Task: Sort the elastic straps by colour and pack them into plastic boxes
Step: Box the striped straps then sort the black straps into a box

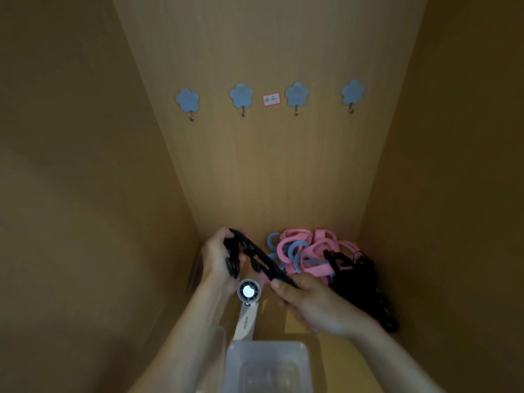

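Head view: both forearms reach forward into a wooden cupboard bay. Left hand (218, 256) is up near the back-left corner, fingers curled round the bunched end of a black strap (265, 260). Right hand (312, 303) is lower and nearer the camera, thumb on top, pinching the other end. The hands are apart, with the strap running diagonally between them, above the shelf (295, 321).

Pink and blue straps (306, 251) lie in a tangled pile against the back wall, right of the left hand. Black heap (358, 279) is just right of it, touching it.

Clear box (266, 347) sits at the near edge between the forearms, bare bottom showing. Second clear box edge (221, 336) is left of it, mostly hidden by the left forearm.

Fan (248, 291) lies between the hands and the box.

Four blue flower hooks (241, 95) and a label (271, 99) are on the back wall.
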Demonstrator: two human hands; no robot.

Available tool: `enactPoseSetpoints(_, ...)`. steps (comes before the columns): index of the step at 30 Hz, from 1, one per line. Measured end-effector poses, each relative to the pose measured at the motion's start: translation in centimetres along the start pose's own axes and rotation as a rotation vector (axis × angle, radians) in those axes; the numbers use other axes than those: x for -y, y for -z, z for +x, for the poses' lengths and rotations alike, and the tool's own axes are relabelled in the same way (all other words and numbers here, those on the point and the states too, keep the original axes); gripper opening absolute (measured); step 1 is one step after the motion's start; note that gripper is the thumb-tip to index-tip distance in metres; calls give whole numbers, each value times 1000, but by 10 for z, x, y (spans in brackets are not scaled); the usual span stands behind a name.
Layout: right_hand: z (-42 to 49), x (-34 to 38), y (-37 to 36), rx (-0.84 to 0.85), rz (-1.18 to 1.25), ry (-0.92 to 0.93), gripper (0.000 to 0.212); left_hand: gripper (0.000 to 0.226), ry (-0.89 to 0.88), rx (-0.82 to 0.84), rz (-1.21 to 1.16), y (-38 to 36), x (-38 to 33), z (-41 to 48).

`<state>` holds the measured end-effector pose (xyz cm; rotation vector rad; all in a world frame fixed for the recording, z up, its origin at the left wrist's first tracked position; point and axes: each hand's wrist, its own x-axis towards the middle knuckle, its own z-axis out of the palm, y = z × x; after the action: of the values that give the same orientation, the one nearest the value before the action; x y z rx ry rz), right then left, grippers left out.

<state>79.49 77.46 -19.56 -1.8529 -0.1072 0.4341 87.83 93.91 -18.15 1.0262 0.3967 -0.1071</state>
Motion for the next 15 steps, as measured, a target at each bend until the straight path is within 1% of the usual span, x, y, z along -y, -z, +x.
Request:
enactPoseSetpoints(3,4,-5,-26,-61,5,-54,41,15,58,-118,-136,-3,7,7)
enactPoseSetpoints(4,6,-6,-33,-72,13,-70,43,8,69,-130,-173,-5,9,9)
enactPoseSetpoints(5,7,-6,-41,-86,9,-87,44,6,74,-136,-197,-7,11,10)
enactPoseSetpoints(7,9,-6,-50,-122,-24,-95,44,13,78,-142,-202,-12,14,7)
enactPoseSetpoints(10,11,-4,-53,-160,14,-95,40,37,67,-123,-186,-21,15,5)
enactPoseSetpoints(11,11,-5,-53,-174,31,-95,38,37,58,-127,-154,-24,15,5)
enactPoseSetpoints(12,13,-6,-54,-196,44,-79,34,31,49,-142,-121,-27,16,4)
enactPoseSetpoints(14,16,-9,-56,-270,78,-23,15,11,56,-167,-81,-30,16,5)
enactPoseSetpoints(15,17,-11,-58,-313,100,-1,12,4,84,-147,-62,-30,17,6)
